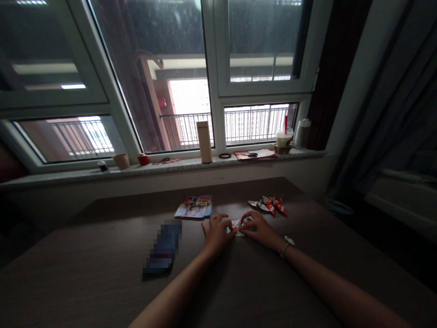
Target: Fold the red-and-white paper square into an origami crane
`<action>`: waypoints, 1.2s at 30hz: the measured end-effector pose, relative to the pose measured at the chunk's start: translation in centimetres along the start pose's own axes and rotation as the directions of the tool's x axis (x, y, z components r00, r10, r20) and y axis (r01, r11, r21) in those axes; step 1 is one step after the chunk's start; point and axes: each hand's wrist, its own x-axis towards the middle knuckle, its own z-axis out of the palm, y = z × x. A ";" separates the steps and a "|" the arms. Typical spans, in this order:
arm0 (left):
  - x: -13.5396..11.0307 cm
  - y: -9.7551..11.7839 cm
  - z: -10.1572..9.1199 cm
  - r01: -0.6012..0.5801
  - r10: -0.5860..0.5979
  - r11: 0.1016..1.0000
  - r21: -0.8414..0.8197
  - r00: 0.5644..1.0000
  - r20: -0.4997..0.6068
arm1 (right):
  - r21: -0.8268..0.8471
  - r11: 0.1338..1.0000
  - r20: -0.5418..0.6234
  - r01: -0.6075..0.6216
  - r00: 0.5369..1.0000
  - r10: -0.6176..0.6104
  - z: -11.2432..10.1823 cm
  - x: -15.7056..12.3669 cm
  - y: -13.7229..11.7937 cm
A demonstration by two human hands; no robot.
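Note:
Both my hands rest on a dark wooden table point(102, 291), pressed together over a small piece of printed paper point(238, 225). My left hand point(216, 233) has its fingers curled and pinches the paper's left side. My right hand point(260, 229), with a bracelet at the wrist, presses its fingertips on the paper's right side. Most of the paper is hidden under the fingers. Just beyond my right hand lie a few folded paper figures point(269, 204) in red and white.
A stack of colourful printed sheets point(194, 207) lies beyond my left hand. A dark blurred flat object point(164, 248) lies to the left. The windowsill point(51, 173) holds a tall cream flask point(204, 141), cups, scissors on paper and a drink with a straw point(284, 136).

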 end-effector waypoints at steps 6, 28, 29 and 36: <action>-0.2 0.3 -0.1 0.005 -0.005 1.000 -0.016 1.000 -0.016 | -0.045 0.999 -0.002 -0.027 1.000 0.027 -0.1 0.0 -0.4; -0.2 0.1 -0.8 0.022 -0.026 0.998 0.057 0.996 0.082 | -0.084 0.996 0.049 -0.041 0.998 0.046 -0.4 -0.2 -0.6; -0.2 0.2 -0.8 0.027 -0.031 0.998 0.049 0.996 0.086 | -0.101 0.994 0.034 -0.050 0.998 0.054 -0.4 -0.2 -0.8; 0.0 0.2 -0.9 0.030 -0.031 0.999 0.014 0.994 0.104 | -0.159 0.978 -0.007 -0.138 0.990 0.138 -0.5 0.0 -1.0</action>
